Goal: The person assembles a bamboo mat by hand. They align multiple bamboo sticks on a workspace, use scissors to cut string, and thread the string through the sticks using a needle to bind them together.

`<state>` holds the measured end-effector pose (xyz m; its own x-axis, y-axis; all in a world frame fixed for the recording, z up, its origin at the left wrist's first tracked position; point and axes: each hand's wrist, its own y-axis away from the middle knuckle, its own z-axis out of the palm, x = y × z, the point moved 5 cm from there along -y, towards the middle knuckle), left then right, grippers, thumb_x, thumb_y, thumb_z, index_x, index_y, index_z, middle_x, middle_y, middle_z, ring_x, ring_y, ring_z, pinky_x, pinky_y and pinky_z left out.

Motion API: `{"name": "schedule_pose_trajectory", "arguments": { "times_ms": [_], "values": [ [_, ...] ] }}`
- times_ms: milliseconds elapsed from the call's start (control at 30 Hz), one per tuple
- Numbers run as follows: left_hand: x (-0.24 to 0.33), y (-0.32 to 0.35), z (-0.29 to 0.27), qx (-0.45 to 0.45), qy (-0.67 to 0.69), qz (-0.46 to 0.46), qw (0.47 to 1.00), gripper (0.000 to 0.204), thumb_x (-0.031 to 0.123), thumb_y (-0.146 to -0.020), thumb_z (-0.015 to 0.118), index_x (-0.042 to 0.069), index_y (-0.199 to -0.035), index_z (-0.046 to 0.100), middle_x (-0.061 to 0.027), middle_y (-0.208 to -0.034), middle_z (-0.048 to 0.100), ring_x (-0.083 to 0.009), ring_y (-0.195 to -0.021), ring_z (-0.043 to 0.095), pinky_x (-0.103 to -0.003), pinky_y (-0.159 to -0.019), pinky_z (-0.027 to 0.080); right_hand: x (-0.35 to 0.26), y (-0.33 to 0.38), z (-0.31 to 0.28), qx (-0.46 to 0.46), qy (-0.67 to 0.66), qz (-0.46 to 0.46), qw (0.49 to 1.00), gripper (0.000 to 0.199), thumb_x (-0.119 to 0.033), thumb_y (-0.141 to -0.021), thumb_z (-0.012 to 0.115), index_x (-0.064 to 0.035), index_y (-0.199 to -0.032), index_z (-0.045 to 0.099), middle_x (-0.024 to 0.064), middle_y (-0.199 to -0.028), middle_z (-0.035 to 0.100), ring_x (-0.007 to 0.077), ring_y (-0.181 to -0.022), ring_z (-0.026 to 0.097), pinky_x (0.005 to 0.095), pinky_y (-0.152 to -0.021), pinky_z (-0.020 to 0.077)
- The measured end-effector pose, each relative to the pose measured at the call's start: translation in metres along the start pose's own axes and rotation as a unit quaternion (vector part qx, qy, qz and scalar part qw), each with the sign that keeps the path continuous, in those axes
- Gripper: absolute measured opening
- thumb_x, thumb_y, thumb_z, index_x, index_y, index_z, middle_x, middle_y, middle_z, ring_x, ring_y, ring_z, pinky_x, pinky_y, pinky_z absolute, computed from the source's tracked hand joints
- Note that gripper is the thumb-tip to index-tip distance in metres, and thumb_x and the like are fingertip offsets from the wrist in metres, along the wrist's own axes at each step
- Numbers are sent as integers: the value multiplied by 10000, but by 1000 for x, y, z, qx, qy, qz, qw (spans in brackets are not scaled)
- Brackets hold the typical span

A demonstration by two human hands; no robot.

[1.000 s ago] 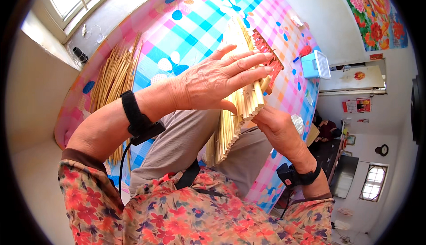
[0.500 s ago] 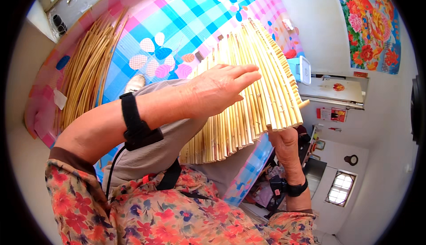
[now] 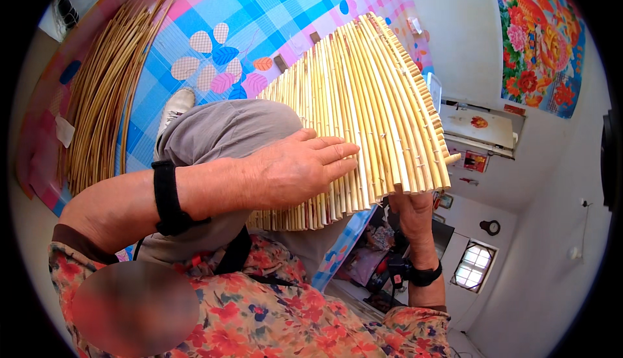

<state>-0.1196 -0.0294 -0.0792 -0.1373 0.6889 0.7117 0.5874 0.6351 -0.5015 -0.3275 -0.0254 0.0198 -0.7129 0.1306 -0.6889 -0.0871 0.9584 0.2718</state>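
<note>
A mat of pale yellow reed stalks point(image 3: 344, 92), tied side by side, lies across my lap and curls over at its right end. My left hand point(image 3: 298, 166) rests on its near part, fingers stretched out and pressed flat against the stalks, holding nothing. At the near right corner my right hand point(image 3: 413, 212) grips the mat from below; its fingertips are hidden under the stalks. One stalk end sticks out past the right edge.
Loose reed stalks point(image 3: 113, 98) lie in a long pile at the left on the blue-and-pink checked sheet point(image 3: 259, 20). My bent knee point(image 3: 227, 124) and a pale shoe point(image 3: 175, 108) are between pile and mat. A light-blue container point(image 3: 433, 92) stands behind the mat's right edge.
My left hand has slid a little left and nearer to me over the mat, settling flat on it. My right hand stays at the corner. The view has shifted slightly.
</note>
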Motion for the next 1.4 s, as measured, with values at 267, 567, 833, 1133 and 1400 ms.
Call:
{"name": "schedule_pose_trajectory", "arguments": {
  "times_ms": [267,567,833,1133,1400],
  "values": [
    [20,-2,-8,51,66,-6,997,740,197,-707,708,-12,-1311,335,-187,-1394,300,-319,-1274,333,-453,-1022,288,-39,-8,14,-40,187,-142,971,184,44,-798,592,-11,-968,635,110,-859,644,198,-776,620,278,-676,472],
    [42,23,-24,167,103,-155,968,817,212,-692,747,-109,-1284,284,-283,-1350,303,-406,-1198,382,-421,-1013,319,-84,-28,57,-105,209,-264,936,159,23,-789,580,-22,-937,616,148,-775,606,326,-712,606,357,-611,479],
    [56,44,-27,189,47,-267,944,697,43,-755,645,-101,-1309,248,-315,-1304,339,-419,-1212,376,-410,-1011,324,-97,-31,90,-139,220,-359,896,175,-22,-781,546,-49,-950,581,135,-757,590,313,-700,605,381,-581,489],
    [55,50,-18,225,-2,-307,925,572,-23,-784,558,-112,-1273,274,-338,-1236,384,-458,-1168,400,-433,-960,374,-100,-32,100,-152,231,-388,879,176,-27,-770,519,-40,-940,564,153,-753,592,330,-715,614,393,-587,500],
    [53,48,-16,198,-10,-326,924,577,5,-777,581,-126,-1259,292,-342,-1219,402,-458,-1146,424,-423,-942,397,-86,-33,100,-154,215,-348,899,169,-19,-784,518,-35,-945,570,159,-781,603,329,-725,613,394,-600,499]
  ]
}}
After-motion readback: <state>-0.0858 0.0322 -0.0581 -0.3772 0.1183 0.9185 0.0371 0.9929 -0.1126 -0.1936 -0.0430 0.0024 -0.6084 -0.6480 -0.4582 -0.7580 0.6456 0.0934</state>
